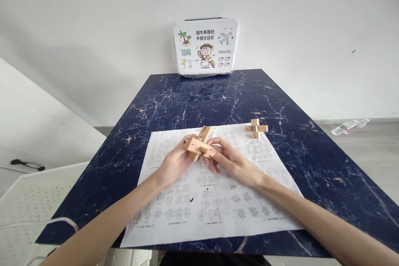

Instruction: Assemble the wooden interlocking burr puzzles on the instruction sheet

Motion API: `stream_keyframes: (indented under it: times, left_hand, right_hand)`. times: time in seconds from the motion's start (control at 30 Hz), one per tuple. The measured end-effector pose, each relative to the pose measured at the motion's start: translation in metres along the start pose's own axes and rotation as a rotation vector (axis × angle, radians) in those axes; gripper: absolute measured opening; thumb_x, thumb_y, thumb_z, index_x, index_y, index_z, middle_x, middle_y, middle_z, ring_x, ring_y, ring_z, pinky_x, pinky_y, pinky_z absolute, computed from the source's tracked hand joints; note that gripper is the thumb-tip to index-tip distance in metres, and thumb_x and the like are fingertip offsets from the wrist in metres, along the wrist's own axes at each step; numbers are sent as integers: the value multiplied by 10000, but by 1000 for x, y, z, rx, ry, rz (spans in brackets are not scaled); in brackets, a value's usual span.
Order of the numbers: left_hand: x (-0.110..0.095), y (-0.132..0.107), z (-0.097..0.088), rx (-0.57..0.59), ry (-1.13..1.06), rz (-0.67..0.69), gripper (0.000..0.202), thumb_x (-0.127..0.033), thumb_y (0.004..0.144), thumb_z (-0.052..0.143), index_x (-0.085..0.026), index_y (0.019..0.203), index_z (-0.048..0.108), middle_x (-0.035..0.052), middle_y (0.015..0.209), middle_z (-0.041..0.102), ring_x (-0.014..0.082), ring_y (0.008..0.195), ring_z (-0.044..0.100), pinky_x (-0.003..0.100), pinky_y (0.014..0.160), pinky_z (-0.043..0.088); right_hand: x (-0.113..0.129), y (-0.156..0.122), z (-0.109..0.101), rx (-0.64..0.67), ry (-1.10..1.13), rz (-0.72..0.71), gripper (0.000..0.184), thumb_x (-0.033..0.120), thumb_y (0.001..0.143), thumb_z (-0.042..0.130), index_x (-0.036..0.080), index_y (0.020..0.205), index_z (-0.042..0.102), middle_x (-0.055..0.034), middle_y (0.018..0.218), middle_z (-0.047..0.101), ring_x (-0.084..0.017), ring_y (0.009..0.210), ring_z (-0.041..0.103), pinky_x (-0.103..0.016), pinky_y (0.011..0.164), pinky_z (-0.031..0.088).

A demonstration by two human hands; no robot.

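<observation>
Puzzle (197,144), grasped by left hand (175,161) and right hand (235,163), well inside the edges of the table (168,102).

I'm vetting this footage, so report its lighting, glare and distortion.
In the head view, the wall is softly lit, dimmer left; the glossy tabletop mirrors the white case; the "3" on the wooden piece reads clearly, small print on the sheet doesn't; forearms look stretched.

We lost most fingers of left hand (176,164) behind wooden assembly (195,145); thumb of right hand (235,164) covered part of it. Small print and faint drawings on sheet (177,235) we could not read. Forearms (120,211) hid strips of sheet, ran off picture's edge. White perforated panel (52,193) was cropped left; dark shape (212,260) below. Label on clear package (349,126): too small.
</observation>
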State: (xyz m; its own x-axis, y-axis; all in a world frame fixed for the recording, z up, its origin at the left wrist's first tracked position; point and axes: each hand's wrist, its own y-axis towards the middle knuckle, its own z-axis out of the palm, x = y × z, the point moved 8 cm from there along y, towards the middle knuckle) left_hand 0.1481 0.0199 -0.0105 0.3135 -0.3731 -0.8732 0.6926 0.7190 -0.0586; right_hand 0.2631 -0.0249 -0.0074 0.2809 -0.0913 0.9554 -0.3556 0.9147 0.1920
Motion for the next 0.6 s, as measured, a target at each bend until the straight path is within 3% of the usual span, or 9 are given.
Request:
stream_keyframes:
  times: [0.1, 0.27, 0.5, 0.6]
  left_hand:
    - [3, -1, 0, 25, 93, 28, 454, -618, 984, 659, -235, 1228, 664, 57, 885, 716, 269, 863, 678, 418, 879, 510]
    - [-1, -2, 2, 91, 214, 38, 521, -680, 999, 585, -209, 1203, 678, 91, 932, 747, 278, 857, 693, 433, 883, 501]
    - [-31, -11, 3, -85, 523, 238, 380, -546, 996, 684, -182, 890, 712, 29, 801, 624, 169, 708, 545, 289, 690, 419]
    - [-28, -14, 4, -117, 500, 202, 383, -589, 976, 690, -211, 1037, 706, 11, 771, 618, 157, 665, 533, 269, 636, 425]
  right_hand:
    - [-3, -1, 1, 14, -20, -14, 260, 472, 1112, 519, 232, 1209, 491, -30, 933, 647, -144, 710, 585, -333, 655, 470]
    - [-1, -3, 1, 35, -47, -30, 265, 485, 1106, 525, 223, 1127, 553, -32, 928, 643, -137, 686, 571, -336, 657, 478]
    - [-4, -4, -1, 86, 109, 56, 238, 439, 1103, 551, 209, 1095, 608, -22, 893, 623, -125, 640, 500, -336, 657, 432]
    - [-6, -5, 0, 119, 145, 73, 230, 433, 1105, 554, 210, 1101, 609, -1, 863, 599, -112, 610, 459, -322, 639, 396]
